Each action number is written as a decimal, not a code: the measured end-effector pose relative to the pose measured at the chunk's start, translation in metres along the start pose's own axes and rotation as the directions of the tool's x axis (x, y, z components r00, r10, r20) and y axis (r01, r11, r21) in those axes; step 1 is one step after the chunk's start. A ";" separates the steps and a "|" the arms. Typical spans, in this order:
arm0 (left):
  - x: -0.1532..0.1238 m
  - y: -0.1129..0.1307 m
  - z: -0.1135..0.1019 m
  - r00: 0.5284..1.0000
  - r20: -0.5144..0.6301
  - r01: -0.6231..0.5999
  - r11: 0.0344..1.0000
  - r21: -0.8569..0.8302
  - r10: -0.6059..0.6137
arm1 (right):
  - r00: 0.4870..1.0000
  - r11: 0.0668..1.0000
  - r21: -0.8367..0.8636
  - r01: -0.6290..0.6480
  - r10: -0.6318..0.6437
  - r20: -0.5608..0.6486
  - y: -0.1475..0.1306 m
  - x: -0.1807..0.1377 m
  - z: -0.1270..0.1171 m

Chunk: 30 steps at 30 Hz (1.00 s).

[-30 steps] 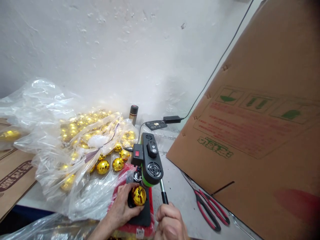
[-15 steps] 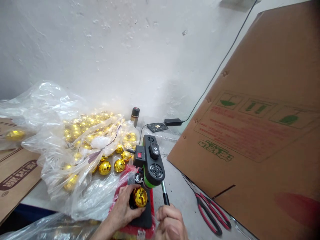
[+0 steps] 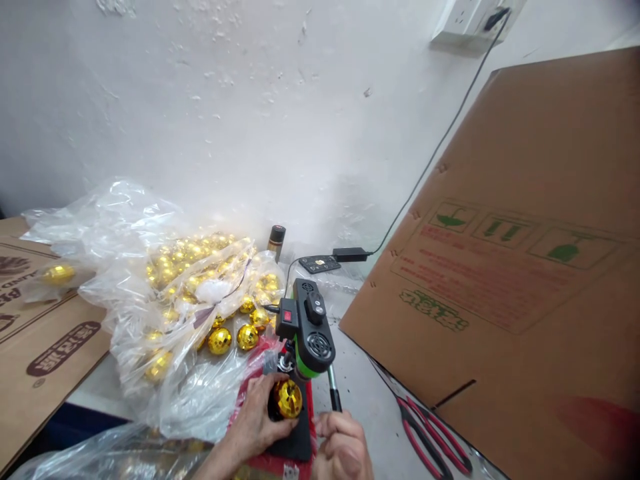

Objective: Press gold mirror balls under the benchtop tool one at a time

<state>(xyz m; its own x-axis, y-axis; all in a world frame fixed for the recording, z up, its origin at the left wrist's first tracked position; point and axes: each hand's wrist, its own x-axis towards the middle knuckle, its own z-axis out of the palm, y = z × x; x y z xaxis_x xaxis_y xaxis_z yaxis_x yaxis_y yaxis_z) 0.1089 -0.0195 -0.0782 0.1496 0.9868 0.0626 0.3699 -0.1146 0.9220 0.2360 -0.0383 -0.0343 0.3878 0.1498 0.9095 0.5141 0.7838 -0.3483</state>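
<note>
Left hand [image 3: 256,415] gripping a faceted gold ball [image 3: 289,399] between thumb and fingers; the ball sits over the black base plate [image 3: 296,445], just in front of the head of the black-and-green machine [image 3: 311,327], which is the reference for all positions. Right hand [image 3: 345,443], to the machine's near right, is curled closed round the lower end of its lever [image 3: 335,399]. Left of the machine, more gold balls [image 3: 220,341] lie in and about a clear plastic bag [image 3: 123,217]. Writing: far left of the machine, a flattened carton [image 3: 75,400] bears dark characters in an oval, a registered-trademark sign and part of a word ending "ND"; right of the machine, a large carton [image 3: 530,160] carries green pictograms above blurred red lines, and green characters too indistinct to read. Compared with the earlier frames, the view has shifted, bringing the wall socket [image 3: 463,21], beyond the machine to the upper right, and more carton print into sight; both hands keep their places relative to the machine.
</note>
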 end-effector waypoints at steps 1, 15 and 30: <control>0.000 -0.001 0.001 1.000 0.002 0.000 1.000 0.007 0.000 | 1.000 1.000 -0.005 0.010 -0.010 -0.001 0.001 -0.003 0.001; -0.006 -0.023 0.012 0.995 -0.080 -0.054 0.996 0.075 0.060 | 0.985 0.992 -0.062 -0.107 0.114 0.130 -0.030 0.064 -0.002; 0.068 0.037 -0.083 0.960 -0.275 0.217 0.739 0.638 -0.045 | 0.967 0.993 -0.020 -0.119 0.120 0.225 -0.045 0.074 0.000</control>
<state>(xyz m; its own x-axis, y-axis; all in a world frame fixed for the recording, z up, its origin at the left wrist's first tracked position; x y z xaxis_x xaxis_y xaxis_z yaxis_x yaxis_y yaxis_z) 0.0564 0.0529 -0.0083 -0.1249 0.9844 0.1237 0.8909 0.0564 0.4507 0.2422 -0.0622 0.0488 0.2644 0.3746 0.8887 0.4797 0.7483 -0.4581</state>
